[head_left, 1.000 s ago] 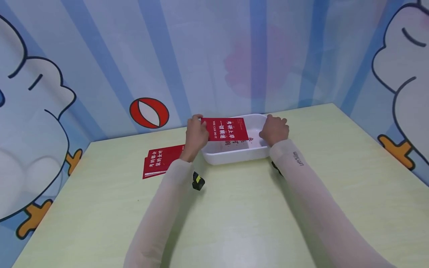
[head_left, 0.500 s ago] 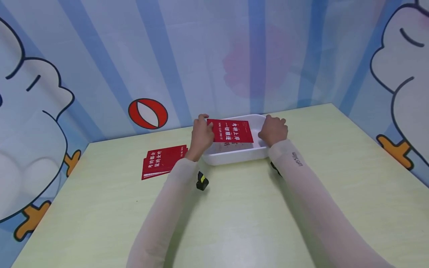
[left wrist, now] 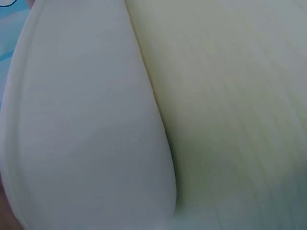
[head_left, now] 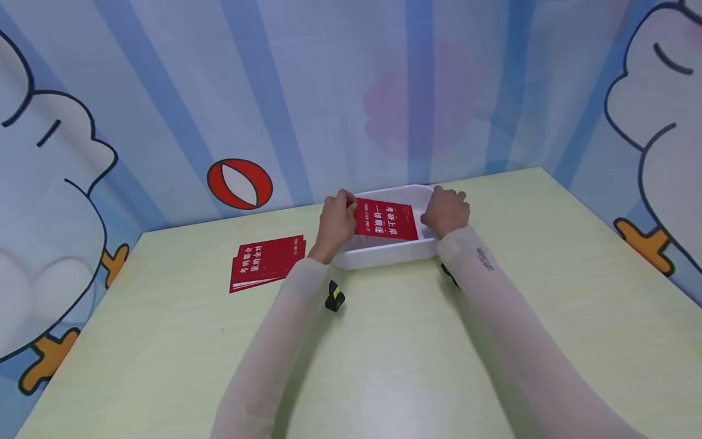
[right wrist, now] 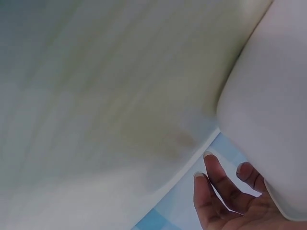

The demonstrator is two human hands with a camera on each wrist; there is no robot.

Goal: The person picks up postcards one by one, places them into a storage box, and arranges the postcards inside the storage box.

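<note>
My left hand (head_left: 336,222) pinches the left edge of a red card (head_left: 388,219) with white lettering, held low over a white tray (head_left: 384,255) at the far middle of the table. Another card lies under it in the tray. My right hand (head_left: 446,210) rests on the tray's right end. In the right wrist view its fingers (right wrist: 218,189) lie loosely straight beside the tray's outer wall (right wrist: 273,105). The left wrist view shows only the tray's white wall (left wrist: 86,134) and the table top (left wrist: 230,96).
A small stack of red cards (head_left: 265,262) lies on the pale green table (head_left: 384,366) left of the tray. Cartoon-printed blue walls close the table at the back and both sides, just behind the tray.
My left hand has carried the red card to the right and lower, so it now lies further over the tray. The right hand has stayed on the tray's end.
</note>
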